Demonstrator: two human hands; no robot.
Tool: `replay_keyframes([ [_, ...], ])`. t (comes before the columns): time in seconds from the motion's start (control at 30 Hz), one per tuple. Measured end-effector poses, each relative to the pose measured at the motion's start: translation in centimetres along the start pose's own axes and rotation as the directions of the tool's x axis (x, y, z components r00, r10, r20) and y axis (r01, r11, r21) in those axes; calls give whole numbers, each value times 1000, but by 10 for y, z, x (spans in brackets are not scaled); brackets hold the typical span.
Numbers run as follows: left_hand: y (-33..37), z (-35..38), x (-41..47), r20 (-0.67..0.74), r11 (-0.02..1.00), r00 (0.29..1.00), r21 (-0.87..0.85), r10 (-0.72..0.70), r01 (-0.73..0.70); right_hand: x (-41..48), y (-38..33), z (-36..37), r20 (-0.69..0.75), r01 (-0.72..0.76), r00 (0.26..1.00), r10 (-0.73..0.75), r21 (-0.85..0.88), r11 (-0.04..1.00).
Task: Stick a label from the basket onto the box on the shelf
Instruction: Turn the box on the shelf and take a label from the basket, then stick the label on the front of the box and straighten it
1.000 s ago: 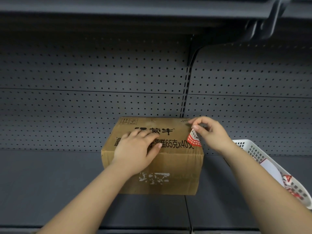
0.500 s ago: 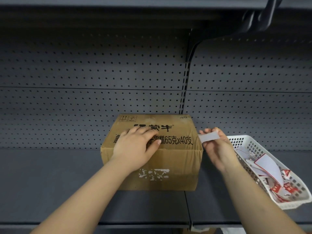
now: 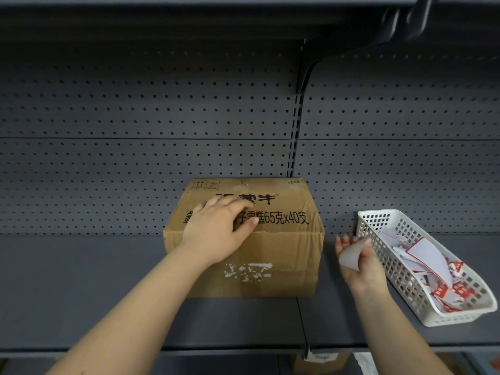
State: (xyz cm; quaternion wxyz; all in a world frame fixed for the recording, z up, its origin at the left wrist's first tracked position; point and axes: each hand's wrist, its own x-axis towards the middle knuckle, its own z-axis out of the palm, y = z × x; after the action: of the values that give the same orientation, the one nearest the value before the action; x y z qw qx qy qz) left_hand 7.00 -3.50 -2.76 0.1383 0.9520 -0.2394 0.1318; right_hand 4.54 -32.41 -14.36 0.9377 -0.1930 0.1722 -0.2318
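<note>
A brown cardboard box (image 3: 281,255) with black printed characters stands on the grey shelf (image 3: 81,288), against the pegboard back. My left hand (image 3: 216,234) lies flat on the box's top front edge, fingers spread. My right hand (image 3: 359,263) is to the right of the box, between it and a white plastic basket (image 3: 400,285), and holds a curled white label (image 3: 351,255) with its blank side showing. The basket holds several red-and-white labels (image 3: 449,290). A torn white sticker patch (image 3: 247,272) shows on the box's front face.
The grey perforated back panel (image 3: 135,117) rises behind the shelf. An upper shelf with a dark bracket (image 3: 400,25) overhangs at top right. Below the shelf's front edge (image 3: 189,350), another cardboard box (image 3: 322,361) is partly seen.
My right hand has left the box's top right corner with the label and dropped down and right, beside the basket. The left hand has stayed on the box.
</note>
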Motion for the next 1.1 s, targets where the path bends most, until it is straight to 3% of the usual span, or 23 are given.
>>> replay_keyframes([
  [0.13,-2,-11,0,44,972,998,-231,-37,46,-9,-20,-11,22,90,996,-88,-104,990],
  [0.23,-8,-18,-5,-43,908,994,-413,-96,70,-26,-31,-8,104,192,980,-170,-267,944],
  [0.4,-14,-23,-31,-148,892,978,-446,-147,67,-65,-38,3,338,429,896,-288,-495,756],
  [0.6,-8,-25,-73,-211,869,966,-494,-147,24,-102,-26,23,472,560,825,-310,-607,565],
  [0.8,4,-16,-105,-101,846,983,-527,-156,80,-141,1,43,612,622,776,-150,-704,342],
  [0.9,13,-4,-112,5,767,987,-628,-162,129,-156,18,46,645,633,764,-22,-742,221],
  [1.0,20,10,-118,122,646,984,-742,-132,179,-169,39,46,748,747,658,90,-663,51],
  [1.1,20,28,-126,155,581,977,-786,-148,213,-175,60,40,812,820,555,181,-571,50],
])
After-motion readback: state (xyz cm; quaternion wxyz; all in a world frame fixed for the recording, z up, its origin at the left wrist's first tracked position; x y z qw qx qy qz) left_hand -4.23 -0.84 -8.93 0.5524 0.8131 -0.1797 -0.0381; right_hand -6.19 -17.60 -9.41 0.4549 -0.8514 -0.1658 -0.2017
